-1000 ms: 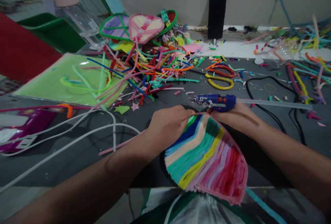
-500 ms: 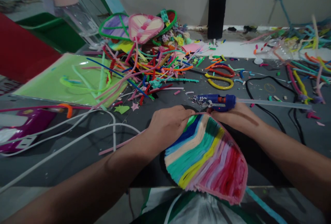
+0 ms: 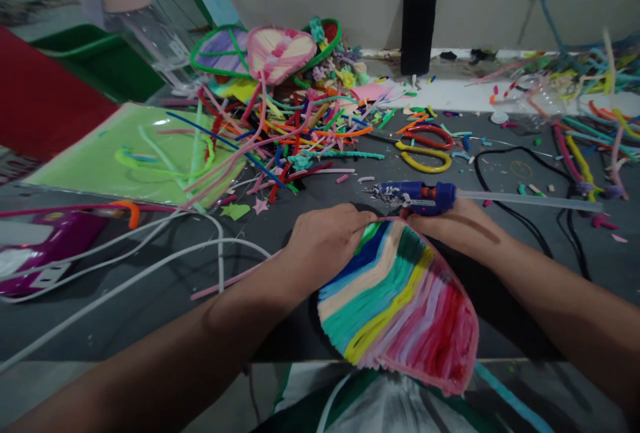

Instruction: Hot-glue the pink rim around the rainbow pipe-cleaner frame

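A striped pipe-cleaner panel [image 3: 395,306] in rainbow colours, edged in pink, leans over the front table edge toward my lap. My left hand [image 3: 325,240] pinches its upper left rim. At the panel's top, the fingertips of my right hand [image 3: 440,223] touch the pink edging. A blue hot glue gun [image 3: 425,198] lies across that right hand, nozzle to the left, its handle hidden by the hand. From its back sticks a long clear glue stick [image 3: 530,201]. Some fingers of both hands are hidden.
Behind lie pipe-cleaner scraps [image 3: 305,133], scissors [image 3: 425,156] and finished pipe-cleaner shapes [image 3: 283,53]. A phone [image 3: 419,32] leans on the wall. At left are a green sheet in plastic [image 3: 100,153], a purple device [image 3: 55,246] and white cables [image 3: 150,270]; a black cord [image 3: 525,220] lies right.
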`<state>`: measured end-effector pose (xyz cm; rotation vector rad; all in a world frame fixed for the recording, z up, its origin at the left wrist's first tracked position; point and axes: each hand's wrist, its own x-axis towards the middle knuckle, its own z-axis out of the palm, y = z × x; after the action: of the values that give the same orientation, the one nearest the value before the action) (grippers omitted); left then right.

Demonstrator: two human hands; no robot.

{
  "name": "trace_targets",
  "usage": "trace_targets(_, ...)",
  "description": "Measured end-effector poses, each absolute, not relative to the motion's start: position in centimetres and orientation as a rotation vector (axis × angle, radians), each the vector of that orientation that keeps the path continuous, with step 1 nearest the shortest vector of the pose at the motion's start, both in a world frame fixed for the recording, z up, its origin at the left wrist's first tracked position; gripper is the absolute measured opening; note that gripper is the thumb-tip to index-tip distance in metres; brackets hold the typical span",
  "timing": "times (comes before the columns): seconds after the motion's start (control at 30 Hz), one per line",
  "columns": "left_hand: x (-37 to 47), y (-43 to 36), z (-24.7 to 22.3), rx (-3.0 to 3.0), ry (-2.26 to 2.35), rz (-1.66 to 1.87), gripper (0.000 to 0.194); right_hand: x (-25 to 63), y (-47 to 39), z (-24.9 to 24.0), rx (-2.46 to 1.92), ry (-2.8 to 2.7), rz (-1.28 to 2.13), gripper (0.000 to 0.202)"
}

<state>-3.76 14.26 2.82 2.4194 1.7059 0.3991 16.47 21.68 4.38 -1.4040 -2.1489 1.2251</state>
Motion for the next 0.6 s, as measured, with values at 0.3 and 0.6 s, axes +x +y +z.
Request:
trace_targets(0.3, -3.69, 14.20, 3.00, 2.438, 1.706, 0.404, 0.034, 16.45, 21.45, 4.73, -1.439, -2.164, 1.233, 0.015)
trace_targets(0.6, -3.62, 14.20, 3.06, 2.428, 1.708, 0.396, 0.034, 16.59, 21.70, 4.02, -1.404, -2.154, 1.214, 0.016)
